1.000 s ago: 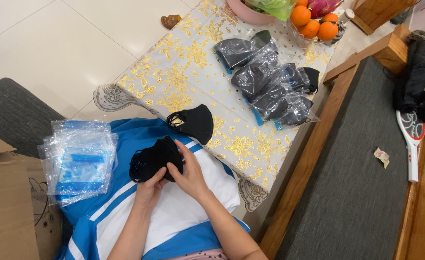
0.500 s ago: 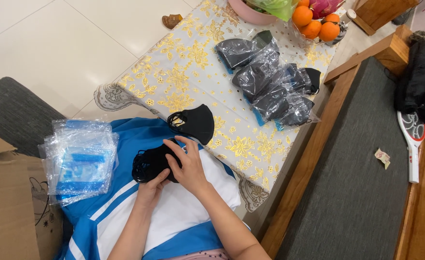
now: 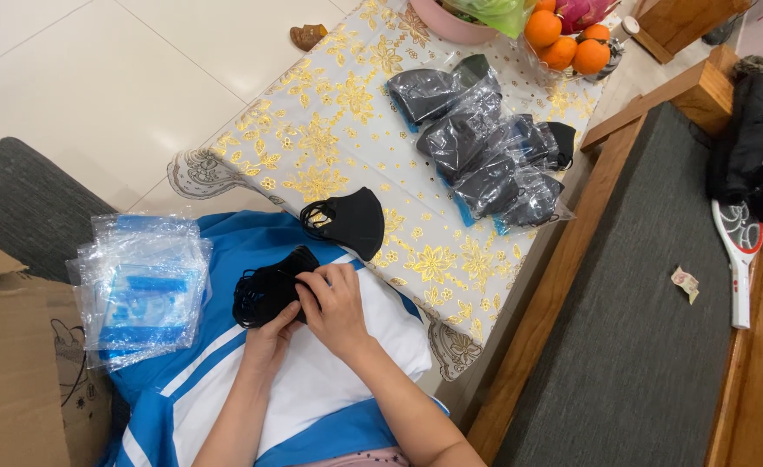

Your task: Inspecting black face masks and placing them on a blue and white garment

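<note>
Since a second ago right hand [image 3: 338, 304] has slid over the black mask stack [image 3: 269, 290] — both hands clamped on it, left hand [image 3: 273, 333] steadying beneath; plastic sleeves [image 3: 139, 290] lie just left.

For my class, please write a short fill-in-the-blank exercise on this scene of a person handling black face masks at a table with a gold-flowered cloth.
1. Both the left hand and the right hand hold a stack of black fabric face masks over the person's ____.
2. A single black face mask lies on the white tablecloth with ____ flowers.
3. The pile of empty clear plastic bags with blue strips lies to the ____ of the hands.
4. The round fruits at the table's far end are ____ in colour.

Missing words: lap; gold; left; orange
</note>
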